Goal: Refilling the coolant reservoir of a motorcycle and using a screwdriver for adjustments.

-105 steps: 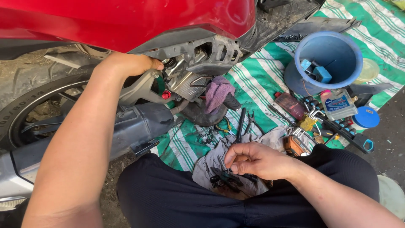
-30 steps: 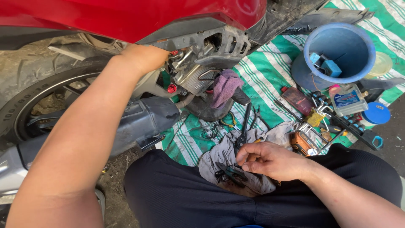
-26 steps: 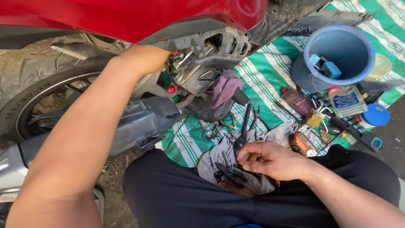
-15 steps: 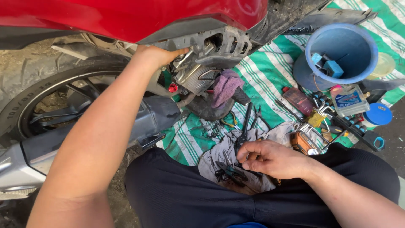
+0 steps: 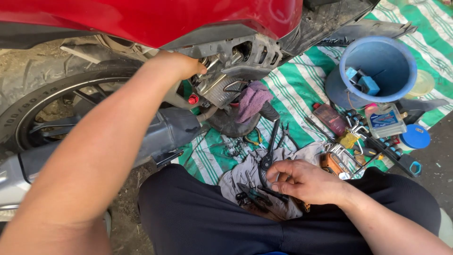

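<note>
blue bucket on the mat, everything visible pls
The blue bucket looks like plastic and is round and open-topped. It lies tipped on the green-striped mat, mouth facing the camera, right of the engine. Small blue blocks lie inside. Bottles and tools crowd its lower side. Neither hand touches it.

Outdoors in even daylight; bare, gritty ground [image 5: 446,156] shows dark grey at the right edge and brown and dusty at the lower left; a green-and-white striped mat [image 5: 302,87] lies spread over it, creased, reaching the upper right corner.
</note>
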